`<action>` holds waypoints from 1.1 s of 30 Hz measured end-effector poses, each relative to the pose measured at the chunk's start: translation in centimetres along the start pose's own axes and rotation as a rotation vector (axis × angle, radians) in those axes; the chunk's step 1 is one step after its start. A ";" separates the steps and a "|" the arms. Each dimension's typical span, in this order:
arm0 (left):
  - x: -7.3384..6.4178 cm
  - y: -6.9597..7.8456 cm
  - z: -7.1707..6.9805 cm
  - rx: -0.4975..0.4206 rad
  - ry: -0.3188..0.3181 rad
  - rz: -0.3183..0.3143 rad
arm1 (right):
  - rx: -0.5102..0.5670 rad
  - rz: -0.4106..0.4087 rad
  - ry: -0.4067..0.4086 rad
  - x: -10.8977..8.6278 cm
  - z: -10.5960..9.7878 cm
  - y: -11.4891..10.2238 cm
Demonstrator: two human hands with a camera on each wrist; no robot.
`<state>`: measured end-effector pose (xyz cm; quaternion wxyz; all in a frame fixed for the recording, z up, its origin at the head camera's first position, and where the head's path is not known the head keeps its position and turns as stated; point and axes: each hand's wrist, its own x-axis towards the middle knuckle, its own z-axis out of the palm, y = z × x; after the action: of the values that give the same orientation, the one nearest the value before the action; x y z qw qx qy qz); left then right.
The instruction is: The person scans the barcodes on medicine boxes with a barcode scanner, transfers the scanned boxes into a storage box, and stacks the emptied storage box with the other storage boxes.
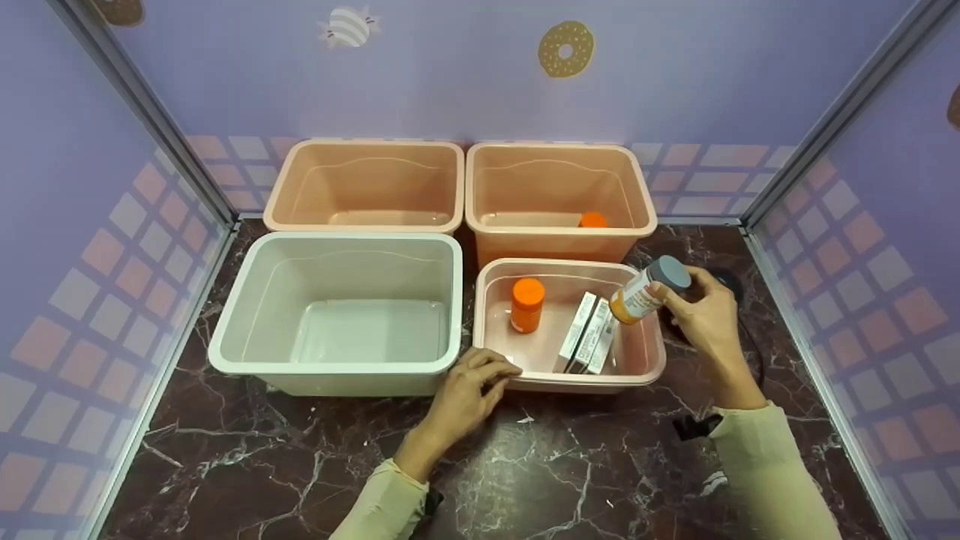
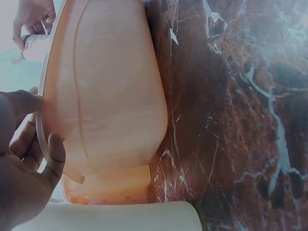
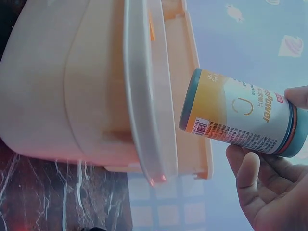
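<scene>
Presently, the right hand (image 1: 709,311) pinches a white-and-yellow cylindrical bottle with a grey-blue lid (image 1: 649,291) near its lid, holding it tilted above the pale-pink plastic bin (image 1: 585,378), with two slim white boxes (image 1: 577,332) inside, left of that hand. Well apart, the left hand (image 1: 469,390) grips the bin's near rim, an orange cylindrical bottle (image 1: 526,304) beyond its fingers and a pale-green plastic bin (image 1: 337,367) to its left.
</scene>
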<state>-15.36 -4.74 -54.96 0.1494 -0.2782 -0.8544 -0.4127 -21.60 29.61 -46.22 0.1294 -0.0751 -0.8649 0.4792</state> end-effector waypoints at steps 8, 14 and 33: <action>0.0 0.0 0.0 -0.002 -0.008 0.001 | 0.004 0.020 0.052 0.0 -1.1 0.5; 0.0 0.1 -0.1 -0.013 -0.012 -0.015 | -0.025 0.022 0.076 0.1 -1.8 0.9; 0.0 0.0 -0.1 -0.004 -0.005 -0.004 | -0.025 0.112 0.112 0.3 -3.7 2.2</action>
<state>-15.40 -4.79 -54.89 0.1458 -0.2778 -0.8545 -0.4141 -20.74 33.84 -46.18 0.1497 -0.1518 -0.8567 0.4698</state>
